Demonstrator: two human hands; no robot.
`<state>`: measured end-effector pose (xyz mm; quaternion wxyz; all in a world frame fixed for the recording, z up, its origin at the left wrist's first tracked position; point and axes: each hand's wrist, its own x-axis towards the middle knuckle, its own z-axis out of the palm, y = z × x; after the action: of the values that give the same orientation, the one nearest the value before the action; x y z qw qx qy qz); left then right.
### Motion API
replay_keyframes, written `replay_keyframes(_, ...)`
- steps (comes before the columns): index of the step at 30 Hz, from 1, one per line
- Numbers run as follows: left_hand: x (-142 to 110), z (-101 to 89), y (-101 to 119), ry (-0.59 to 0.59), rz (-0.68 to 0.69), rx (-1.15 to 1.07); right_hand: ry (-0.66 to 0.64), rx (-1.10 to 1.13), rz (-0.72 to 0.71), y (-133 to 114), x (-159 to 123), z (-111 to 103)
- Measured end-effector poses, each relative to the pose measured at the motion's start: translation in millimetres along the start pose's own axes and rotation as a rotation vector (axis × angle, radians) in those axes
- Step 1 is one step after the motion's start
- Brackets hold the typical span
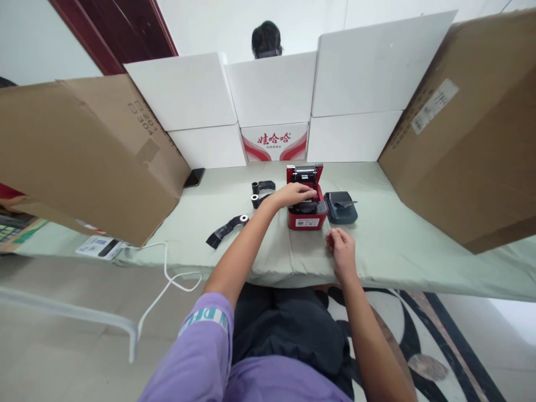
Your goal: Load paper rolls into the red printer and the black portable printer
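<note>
A small red printer (307,223) with a white label on its front stands on the table, its lid (305,172) tipped up at the back. My left hand (291,194) reaches across over the opening, fingers together and bent down inside; what they grip is hidden. Dark film (307,207) shows beneath this hand. In front and to the right of the printer, my right hand (342,248) is closed just above the cloth, its fingertips curled in; whether anything small is between them I cannot make out. A dark grey case (342,209) lies beside the printer.
Left of the printer lie black ribbon rolls (255,200) and a loose strip of ribbon (225,231). A phone (194,177) lies by the left carton (92,151). White boxes (272,89) line the back; another carton (477,134) stands right. A white cable (166,262) hangs off the edge.
</note>
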<state>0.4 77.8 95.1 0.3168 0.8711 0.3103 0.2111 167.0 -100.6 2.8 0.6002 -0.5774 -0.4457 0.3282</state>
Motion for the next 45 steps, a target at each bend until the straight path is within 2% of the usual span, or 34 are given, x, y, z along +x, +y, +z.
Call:
replay_keyframes(3,-38,11.4,10,0.11,0.045,-0.022,-0.083,0.122,-0.012,-23,15,-6)
replay_keyframes(4,-48,17.7,13,0.168,0.056,0.02,-0.115,0.145,-0.031,-32,25,-5)
replay_keyframes(6,-62,32.1,15,0.272,0.068,0.106,-0.085,0.183,-0.11,-48,56,0)
replay_keyframes(9,-68,52.5,13,0.357,0.084,0.191,-0.006,0.173,-0.204,-56,117,21)
replay_keyframes(11,-68,62.8,11,0.383,0.108,0.21,-0.014,0.16,-0.173,-52,154,38)
replay_keyframes(14,-69,72.7,9,0.409,0.142,0.178,-0.042,0.15,-0.097,-44,181,52)
replay_keyframes(16,-72,75.8,9,0.417,0.155,0.147,-0.032,0.123,-0.114,-39,178,52)
replay_keyframes(19,-78,74.9,11,0.408,0.173,0.131,-0.007,0.085,-0.186,-30,158,46)
replay_keyframes(22,-85,69.4,13,0.424,0.18,0.112,0.006,0.145,-0.2,-17,141,43)
replay_keyframes(23,-86,67.3,13,0.461,0.17,0.094,0.017,0.172,-0.176,-11,138,43)
replay_keyframes(25,-84,63.8,11,0.609,0.11,0.01,0.04,0.209,-0.078,-2,135,45)
replay_keyframes(27,-77,61.8,4,0.782,-0.013,-0.158,0.049,0.238,0.041,5,135,47)
replay_keyframes(29,-66,61.1,-5,0.841,-0.173,-0.378,0.035,0.268,0.118,9,134,48)
replay_keyframes(32,-50,60.7,-19,0.735,-0.348,-0.657,0.016,0.292,0.133,10,133,47)
replay_keyframes(35,-42,60.3,-24,0.687,-0.377,-0.78,-0.002,0.277,0.145,9,135,44)
replay_keyframes(41,-41,64.4,-27,0.71,-0.327,-0.745,-0.079,0.289,0.196,6,143,41)
replay_keyframes(45,-56,72.8,-30,0.674,-0.266,-0.685,-0.066,0.26,0.144,9,113,39)
